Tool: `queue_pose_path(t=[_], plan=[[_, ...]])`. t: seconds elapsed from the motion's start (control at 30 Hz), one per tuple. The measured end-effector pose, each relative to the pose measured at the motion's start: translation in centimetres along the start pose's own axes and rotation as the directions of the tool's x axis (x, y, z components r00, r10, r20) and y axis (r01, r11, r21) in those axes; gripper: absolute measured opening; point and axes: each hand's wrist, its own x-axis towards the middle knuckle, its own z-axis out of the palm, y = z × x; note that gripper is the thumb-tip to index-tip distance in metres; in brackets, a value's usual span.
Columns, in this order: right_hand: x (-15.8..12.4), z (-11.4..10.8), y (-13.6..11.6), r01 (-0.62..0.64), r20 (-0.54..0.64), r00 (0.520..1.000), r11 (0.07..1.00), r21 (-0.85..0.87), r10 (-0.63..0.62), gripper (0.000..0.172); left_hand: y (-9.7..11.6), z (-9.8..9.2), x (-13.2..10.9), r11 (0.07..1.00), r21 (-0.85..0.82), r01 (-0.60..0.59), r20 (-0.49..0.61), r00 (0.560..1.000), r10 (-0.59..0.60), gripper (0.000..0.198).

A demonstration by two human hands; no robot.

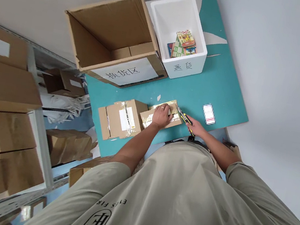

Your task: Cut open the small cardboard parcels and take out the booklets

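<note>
Head view: I watched, from afar, a smooth teal tabletop (222, 90), with the small taped carton (176, 121) as my clock's centre.
Carton's lie: its long axis ran roughly from eight to two o'clock, near the table's body-side edge.
Left hand (162, 115): nearer of the two, it touched the carton's top with bent fingers; I could not tell whether they gripped or only pressed.
Right hand (193, 126): at three o'clock, it grasped a yellow-and-black utility knife (185, 119).
Knife tip: it pointed towards ten, at the carton's right end; contact was too small to judge.
Cardboard: a matte, boxy labelled carton (116, 118) with glossy tape sat at nine; a deep open-topped carton (129, 28) stood between ten and eleven.
Foam: a white, round-cornered bin (194, 68) at twelve held flat, colourful printed packs (185, 39).
</note>
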Motion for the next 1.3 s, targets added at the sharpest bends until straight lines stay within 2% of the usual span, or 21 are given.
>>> queue_pose_path(t=[0.13, 0.37, 0.47, 0.57, 0.77, 1.0, 1.2, 1.3], plan=[[-0.1, -0.5, 0.4, -0.014, -0.001, 1.0, 0.999, 0.031, 0.014, 0.078, 0.3, 0.1, -0.2, 1.0, -0.003, -0.006, -0.004, 1.0, 0.006, 0.044], [0.8, -2.1, 0.4, -0.064, 0.081, 0.995, 0.994, 0.091, 0.057, 0.082, 0.5, 0.4, -0.4, 1.0, -0.014, -0.012, -0.004, 1.0, 0.012, 0.047], [1.4, -1.8, -0.1, -0.088, 0.064, 0.995, 0.993, 0.076, 0.083, 0.082, 0.5, 0.4, 0.0, 1.0, -0.016, -0.002, -0.016, 1.0, 0.002, 0.047], [0.8, -2.0, -0.6, -0.091, 0.052, 0.995, 0.995, 0.043, 0.088, 0.079, 0.6, 0.4, 0.2, 1.0, -0.015, 0.021, -0.022, 1.0, -0.021, 0.045], [-1.5, -4.3, -1.7, -0.073, 0.13, 0.988, 0.996, -0.042, 0.078, 0.068, 0.6, 0.5, 0.3, 0.999, -0.041, 0.009, -0.021, 1.0, -0.01, 0.046], [-0.2, -4.1, -2.7, -0.088, 0.075, 0.993, 0.992, -0.094, 0.095, 0.069, 0.2, 0.4, 0.8, 0.999, -0.049, 0.014, -0.056, 0.998, -0.017, 0.049], [-0.4, -6.7, -2.4, -0.106, 0.144, 0.982, 0.986, -0.129, 0.125, 0.072, 0.1, 0.5, 1.0, 0.999, -0.052, -0.004, -0.022, 1.0, 0.003, 0.05], [0.0, -6.8, -2.7, -0.101, 0.139, 0.983, 0.988, -0.12, 0.118, 0.072, -0.1, 0.7, 1.1, 0.999, -0.051, -0.014, -0.009, 1.0, 0.013, 0.051]])
